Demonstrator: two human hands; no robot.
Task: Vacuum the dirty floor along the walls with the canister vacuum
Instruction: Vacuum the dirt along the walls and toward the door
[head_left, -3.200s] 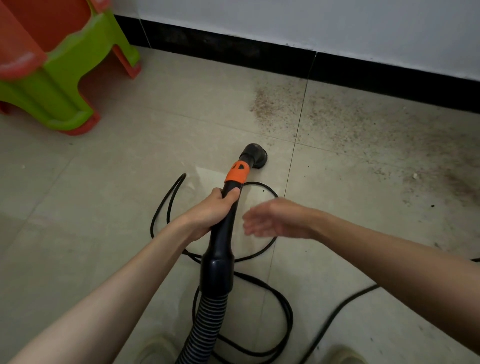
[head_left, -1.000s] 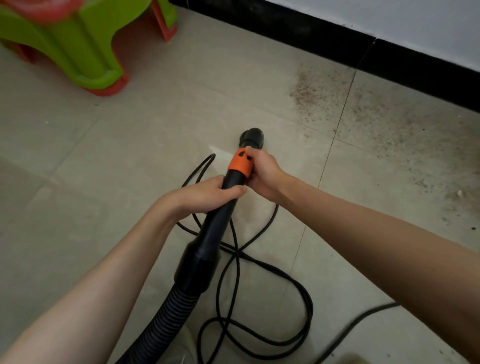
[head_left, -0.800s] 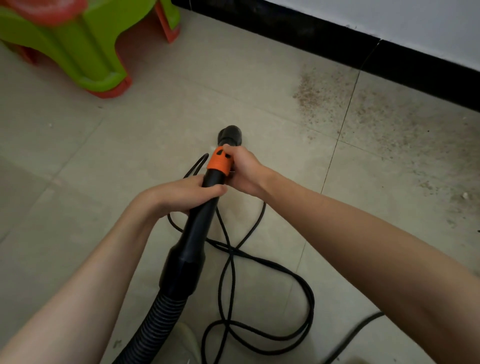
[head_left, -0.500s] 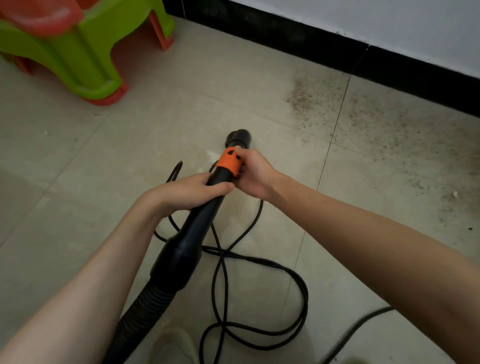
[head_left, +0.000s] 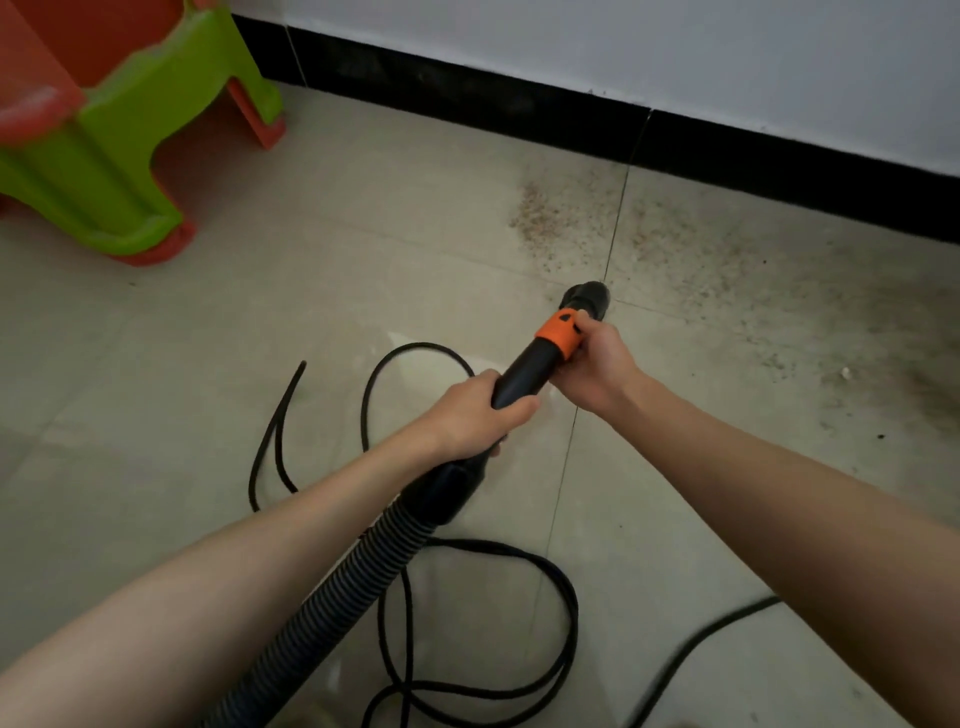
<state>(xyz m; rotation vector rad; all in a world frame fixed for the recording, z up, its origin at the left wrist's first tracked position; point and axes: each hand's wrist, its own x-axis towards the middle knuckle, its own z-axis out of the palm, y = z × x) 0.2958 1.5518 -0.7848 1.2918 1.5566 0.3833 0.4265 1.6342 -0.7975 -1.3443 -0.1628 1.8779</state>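
Currently, left hand (head_left: 475, 415) wraps the black wand (head_left: 524, 371), right hand (head_left: 597, 364) grips its orange collar (head_left: 558, 335), nozzle (head_left: 587, 299) bordering the dirt (head_left: 540, 215); next, advance toward the baseboard (head_left: 519, 106).

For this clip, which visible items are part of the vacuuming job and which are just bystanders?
In the job: vacuum wand, gripped by left hand; orange collar, held by right hand; nozzle; ribbed hose; dirt patch by the black baseboard.
Bystanders: green and red plastic stool; loose black cable.
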